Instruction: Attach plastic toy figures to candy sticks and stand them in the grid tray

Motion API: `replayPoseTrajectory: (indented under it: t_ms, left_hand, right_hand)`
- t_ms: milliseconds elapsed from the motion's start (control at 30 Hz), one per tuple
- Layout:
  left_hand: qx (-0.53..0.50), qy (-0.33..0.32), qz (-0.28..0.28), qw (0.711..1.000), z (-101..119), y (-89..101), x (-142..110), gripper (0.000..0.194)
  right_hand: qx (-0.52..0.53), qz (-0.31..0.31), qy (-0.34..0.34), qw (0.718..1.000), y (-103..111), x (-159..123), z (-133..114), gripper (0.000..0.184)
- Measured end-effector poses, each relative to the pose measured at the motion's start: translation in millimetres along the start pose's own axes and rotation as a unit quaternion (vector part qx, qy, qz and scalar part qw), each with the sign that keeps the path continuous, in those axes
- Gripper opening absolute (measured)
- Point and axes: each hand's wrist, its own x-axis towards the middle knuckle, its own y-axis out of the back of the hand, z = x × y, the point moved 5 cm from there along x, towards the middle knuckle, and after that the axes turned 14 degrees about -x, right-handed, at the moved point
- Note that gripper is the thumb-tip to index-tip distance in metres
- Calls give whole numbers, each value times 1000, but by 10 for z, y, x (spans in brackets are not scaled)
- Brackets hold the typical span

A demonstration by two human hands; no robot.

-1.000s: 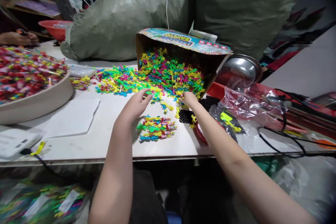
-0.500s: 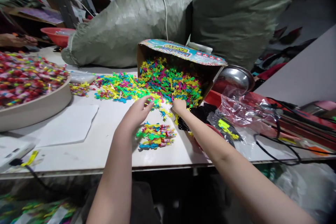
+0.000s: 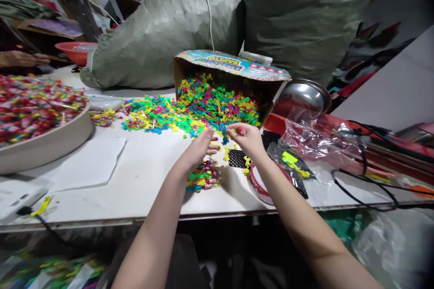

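Observation:
My right hand [image 3: 249,139] is closed in a pinch on a small blue plastic figure [image 3: 224,134], held just in front of the tipped cardboard box [image 3: 230,64]. Yellow, green, blue and pink figures [image 3: 217,101] fill that box and spill out of its mouth to the left. Facing the right hand, my left hand [image 3: 202,148] has its fingers apart, and I see nothing in it. Below its fingers lies a neat row of figures with wrapped candies [image 3: 205,176], partly hidden by the hand. A few loose yellow figures [image 3: 226,153] lie between my hands.
A large round tub [image 3: 47,142] of wrapped candies stands at left, beside white paper [image 3: 91,167]. Green sacks [image 3: 162,36] rise behind. To the right are a red-rimmed basket [image 3: 259,187], clear plastic bags [image 3: 305,137], a metal bowl [image 3: 303,97] and black cable [image 3: 359,207]. Another person's hands [image 3: 23,59] show far left.
My right hand has drawn back from the pile and lifted out a blue figure. My left hand has moved right and slightly down, over the row of figures. The hands are closer together.

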Motion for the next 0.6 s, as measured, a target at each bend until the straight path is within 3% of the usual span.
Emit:
replayPoseTrajectory:
  t_ms: [100,167,233,333,433,600]
  left_hand:
    - [-142,28,-45,988,-181,-296,33,47]
    - [-180,18,-18,983,-274,-364,74,36]
    - [-198,10,35,980,-357,-351,120,26]
    - [-224,6,86,971,-439,-295,175,15]
    - [-226,14,82,971,-481,-279,204,12]
    - [-168,26,24,985,-555,-360,207,15]
  right_hand:
    - [-55,1,111,992,9,-224,-173,15]
    - [-72,-23,167,983,-45,-335,-202,14]
    - [-37,-39,174,983,-76,-407,-143,15]
    - [82,-9,48,995,-23,-440,118,15]
    - [174,32,-106,979,36,-450,410,21]
    - [203,-44,-161,965,-84,-421,556,33]
